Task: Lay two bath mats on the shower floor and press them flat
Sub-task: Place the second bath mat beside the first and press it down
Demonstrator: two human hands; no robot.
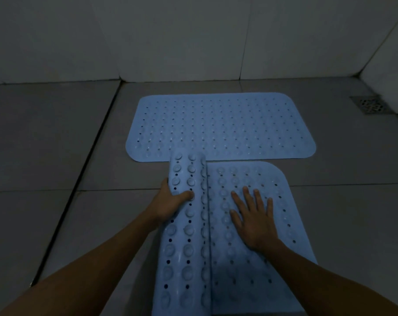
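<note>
Mat [250, 224] under right hand [255, 222], flat.

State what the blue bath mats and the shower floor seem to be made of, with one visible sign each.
Near bath mat: likely soft rubber or PVC; it curls over under the left hand, showing moulded suction cups. Far bath mat: apparently the same, matte and perforated. Shower floor: probably matte ceramic tile, with straight grout joints.

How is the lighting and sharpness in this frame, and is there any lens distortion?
Head view: dim, bluish light; no glare or hard shadows. Far mat and near mat stay readable, the drain soft. Wide-angle bend shows in the wall joints. Hands are sharp, not blurred.
</note>
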